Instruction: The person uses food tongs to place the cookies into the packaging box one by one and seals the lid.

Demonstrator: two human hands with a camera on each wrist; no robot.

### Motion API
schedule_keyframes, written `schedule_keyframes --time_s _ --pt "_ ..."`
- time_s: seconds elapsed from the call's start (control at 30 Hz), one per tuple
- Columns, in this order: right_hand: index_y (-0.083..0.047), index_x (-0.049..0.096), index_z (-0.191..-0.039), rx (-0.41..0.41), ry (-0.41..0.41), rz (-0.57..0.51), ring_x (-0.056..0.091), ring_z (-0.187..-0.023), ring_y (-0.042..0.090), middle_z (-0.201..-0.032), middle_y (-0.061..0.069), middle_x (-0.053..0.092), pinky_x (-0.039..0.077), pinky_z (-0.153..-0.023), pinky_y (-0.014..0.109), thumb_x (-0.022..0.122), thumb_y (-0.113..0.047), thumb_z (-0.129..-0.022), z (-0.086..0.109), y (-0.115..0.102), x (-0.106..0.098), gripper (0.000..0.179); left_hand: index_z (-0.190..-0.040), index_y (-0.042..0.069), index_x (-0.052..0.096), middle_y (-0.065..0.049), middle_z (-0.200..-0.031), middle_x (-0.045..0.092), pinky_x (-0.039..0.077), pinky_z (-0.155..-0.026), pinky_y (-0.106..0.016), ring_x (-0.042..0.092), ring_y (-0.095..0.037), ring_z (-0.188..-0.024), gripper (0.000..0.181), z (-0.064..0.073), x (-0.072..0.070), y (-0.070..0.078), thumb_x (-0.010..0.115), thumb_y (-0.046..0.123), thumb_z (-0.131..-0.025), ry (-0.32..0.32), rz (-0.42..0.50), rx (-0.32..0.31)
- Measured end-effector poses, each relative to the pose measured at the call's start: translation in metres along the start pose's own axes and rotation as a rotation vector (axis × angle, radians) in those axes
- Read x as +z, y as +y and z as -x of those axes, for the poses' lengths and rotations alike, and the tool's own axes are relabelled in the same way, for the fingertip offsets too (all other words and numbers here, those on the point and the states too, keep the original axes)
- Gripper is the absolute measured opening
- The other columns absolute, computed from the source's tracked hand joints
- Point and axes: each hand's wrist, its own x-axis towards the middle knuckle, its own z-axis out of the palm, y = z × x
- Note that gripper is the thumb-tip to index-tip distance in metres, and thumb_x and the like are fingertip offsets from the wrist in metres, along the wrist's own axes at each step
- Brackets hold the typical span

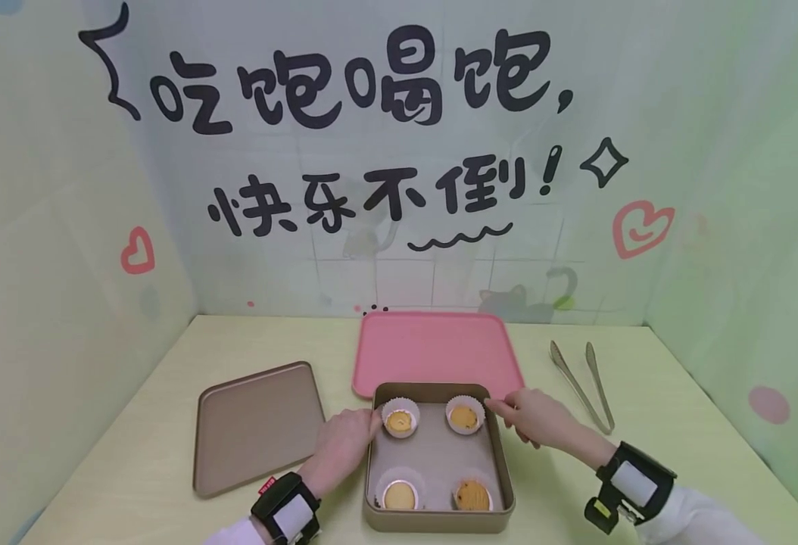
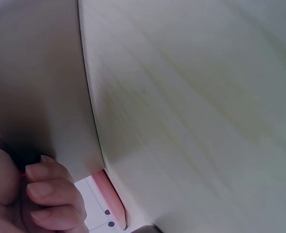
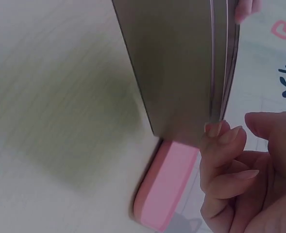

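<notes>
A deep bronze-coloured baking pan (image 1: 433,519) stands at the front middle of the table. Inside it, several round cookies (image 1: 463,416) sit in white paper cups (image 1: 400,433), close to the corners. My left hand (image 1: 344,443) pinches the pan's left rim near the back corner, its fingers (image 2: 53,191) curled against the outer wall. At the back right corner is my right hand (image 1: 538,416). Its fingertips (image 3: 225,131) are right at the rim, while the thumb (image 3: 266,124) stands apart from them. The pan hides part of the left thumb.
Behind the pan lies a pink tray (image 1: 436,348), which the pan partly overlaps in the head view. A flat bronze tray (image 1: 259,428) lies to the left, beside my left hand. Metal tongs (image 1: 579,386) rest spread at the back right. A printed curtain (image 1: 399,174) encloses the table's back and sides.
</notes>
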Motion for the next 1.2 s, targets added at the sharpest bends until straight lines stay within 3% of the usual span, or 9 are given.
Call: schedule_keyframes --time_s 0.3,0.43,0.67,0.77,0.87,0.97,1.07,1.13,1.2 --pt "-0.005 0.055 -0.064 -0.039 -0.075 -0.032 0.036 -0.032 0.005 -0.042 -0.008 0.04 0.027 -0.042 0.023 0.054 -0.02 -0.099 0.001 -0.005 0.018 0.039 -0.059 0.014 0.039 0.002 -0.052 0.034 0.036 -0.042 -0.033 0.04 -0.016 -0.049 0.04 0.003 0.0 -0.002 0.049 0.016 -0.098 0.007 -0.003 -0.013" --pt "-0.005 0.056 -0.062 -0.033 -0.09 -0.044 0.035 -0.032 0.005 -0.042 -0.007 0.04 0.027 -0.042 0.023 0.052 -0.015 -0.1 0.002 -0.002 0.022 0.039 -0.059 0.015 0.037 0.004 -0.052 0.031 0.032 -0.041 -0.03 0.038 -0.013 -0.047 0.044 0.003 -0.002 -0.003 0.047 0.021 -0.101 -0.033 0.027 0.004" --pt "-0.008 0.054 -0.062 -0.006 -0.073 -0.062 0.036 -0.033 0.006 -0.045 -0.005 0.043 0.028 -0.043 0.024 0.051 -0.013 -0.1 0.005 0.0 0.024 0.038 -0.06 0.011 0.044 0.004 -0.053 0.034 0.032 -0.047 -0.027 0.035 -0.01 -0.047 0.047 0.008 -0.024 -0.018 0.045 0.029 -0.104 -0.089 0.153 -0.023" --pt "-0.01 0.052 -0.063 0.009 -0.061 -0.063 0.036 -0.033 0.006 -0.045 -0.004 0.043 0.028 -0.042 0.024 0.051 -0.013 -0.1 0.006 -0.001 0.024 0.037 -0.058 0.013 0.039 0.006 -0.052 0.03 0.029 -0.047 -0.026 0.03 -0.008 -0.047 0.047 0.017 -0.038 -0.035 0.047 0.023 -0.103 -0.094 0.154 -0.074" --pt "-0.01 0.052 -0.064 0.006 -0.055 -0.06 0.036 -0.033 0.006 -0.045 -0.004 0.043 0.028 -0.042 0.024 0.051 -0.013 -0.099 0.007 -0.002 0.023 0.036 -0.055 0.015 0.032 0.007 -0.052 0.026 0.025 -0.049 -0.026 0.026 -0.008 -0.048 0.049 0.029 -0.053 -0.06 0.051 0.02 -0.1 -0.099 0.094 -0.153" --pt "-0.01 0.052 -0.064 0.001 -0.056 -0.051 0.036 -0.033 0.006 -0.046 -0.004 0.044 0.029 -0.042 0.024 0.052 -0.013 -0.099 0.006 -0.003 0.022 0.036 -0.059 0.01 0.042 0.001 -0.056 0.039 0.036 -0.052 -0.032 0.041 -0.014 -0.053 0.043 0.045 -0.07 -0.086 0.052 0.023 -0.099 -0.143 -0.027 -0.264" --pt "-0.01 0.051 -0.064 0.001 -0.055 -0.039 0.036 -0.033 0.006 -0.046 -0.004 0.044 0.03 -0.042 0.024 0.052 -0.014 -0.099 0.005 -0.004 0.022 0.036 -0.077 0.004 0.06 -0.011 -0.071 0.057 0.046 -0.06 -0.048 0.06 -0.03 -0.068 0.033 0.061 -0.087 -0.108 0.051 0.028 -0.099 -0.215 -0.126 -0.379" --pt "-0.011 0.051 -0.063 0.004 -0.05 -0.034 0.036 -0.033 0.006 -0.046 -0.003 0.044 0.03 -0.042 0.024 0.052 -0.014 -0.099 0.004 -0.005 0.023 0.036 -0.084 0.005 0.063 -0.016 -0.078 0.06 0.047 -0.063 -0.055 0.062 -0.037 -0.074 0.031 0.07 -0.096 -0.119 0.048 0.029 -0.098 -0.252 -0.152 -0.457" --pt "-0.011 0.051 -0.063 0.005 -0.044 -0.028 0.036 -0.033 0.006 -0.045 -0.003 0.044 0.03 -0.042 0.024 0.052 -0.014 -0.099 0.004 -0.004 0.023 0.036 -0.078 0.004 0.058 -0.016 -0.074 0.057 0.046 -0.062 -0.053 0.06 -0.035 -0.071 0.032 0.077 -0.101 -0.125 0.046 0.027 -0.096 -0.269 -0.145 -0.513"
